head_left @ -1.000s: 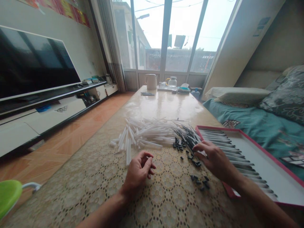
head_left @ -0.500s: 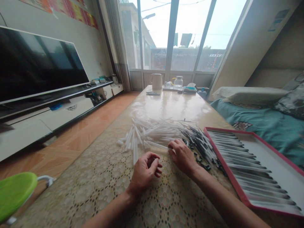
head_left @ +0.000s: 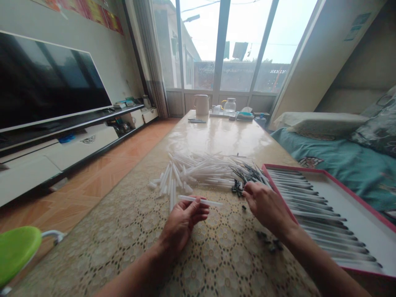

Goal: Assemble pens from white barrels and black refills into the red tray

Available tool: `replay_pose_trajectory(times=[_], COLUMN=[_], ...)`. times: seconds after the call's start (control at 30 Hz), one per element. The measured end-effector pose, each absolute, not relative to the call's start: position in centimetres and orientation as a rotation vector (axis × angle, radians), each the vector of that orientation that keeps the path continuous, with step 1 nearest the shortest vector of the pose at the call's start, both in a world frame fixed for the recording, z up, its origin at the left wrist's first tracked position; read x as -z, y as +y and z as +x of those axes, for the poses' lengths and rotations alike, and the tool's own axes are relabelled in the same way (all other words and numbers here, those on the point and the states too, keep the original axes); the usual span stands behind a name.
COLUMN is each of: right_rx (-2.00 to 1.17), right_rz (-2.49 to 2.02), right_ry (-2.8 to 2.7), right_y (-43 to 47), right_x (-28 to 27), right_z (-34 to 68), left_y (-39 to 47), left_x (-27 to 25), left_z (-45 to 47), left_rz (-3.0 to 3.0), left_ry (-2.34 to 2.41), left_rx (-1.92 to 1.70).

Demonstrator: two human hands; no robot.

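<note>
Between the thumb and fingers of my left hand [head_left: 183, 218] lies a white plastic pen barrel [head_left: 214, 203], held level above the table. My right hand [head_left: 268, 208] reaches to the near end of a bundle of dark pen refills [head_left: 251, 172], its fingers pinched together; what is between them, if anything, is hidden. Small black pen caps [head_left: 237, 188] are heaped just left of those fingertips, and more loose black pieces [head_left: 271, 244] lie below the wrist. Beyond both hands spreads a pile of white barrels [head_left: 202, 166].
A pink-rimmed tray [head_left: 335, 178] at the right holds a row of pens [head_left: 323, 220] with dark ends. Far along the patterned table [head_left: 136, 243] stand a pitcher [head_left: 202, 105] and a glass jug [head_left: 229, 106]. A green stool [head_left: 19, 251] is at the lower left.
A white barrel is now in my left hand, which was empty and curled. My right hand has moved right, from the barrel pile to the refills and black caps.
</note>
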State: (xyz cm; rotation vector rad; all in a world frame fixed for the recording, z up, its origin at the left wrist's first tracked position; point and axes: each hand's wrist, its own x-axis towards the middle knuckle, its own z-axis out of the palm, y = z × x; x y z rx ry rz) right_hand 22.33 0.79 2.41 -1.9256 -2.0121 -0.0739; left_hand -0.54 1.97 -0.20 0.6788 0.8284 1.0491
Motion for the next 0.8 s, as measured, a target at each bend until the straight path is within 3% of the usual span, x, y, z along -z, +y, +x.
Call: replay_pose_trajectory(times=[0.13, 0.4, 0.67, 0.8], right_rx=[0.376, 0.293, 0.371, 0.071], right_rz=[-2.353, -2.426, -2.262, -1.955], right_ry=[-1.985, -1.955, -2.001, -2.081], right_y=[1.2, 0.5, -0.2, -1.4], right_x=[-2.0, -1.4, -2.1, -3.0], right_z=[25.4, 24.9, 24.5, 22.6], left_y=[1.8, 1.6, 1.6, 1.8], left_x=[0.0, -0.7, -0.4, -0.3], left_z=[-0.4, -0.1, -0.2, -0.3], left_rz=[0.660, 0.623, 0.631, 0.638], left_ry=[0.865, 0.883, 0.873, 0.864], left_rx=[-1.070, -1.049, -1.055, -1.082])
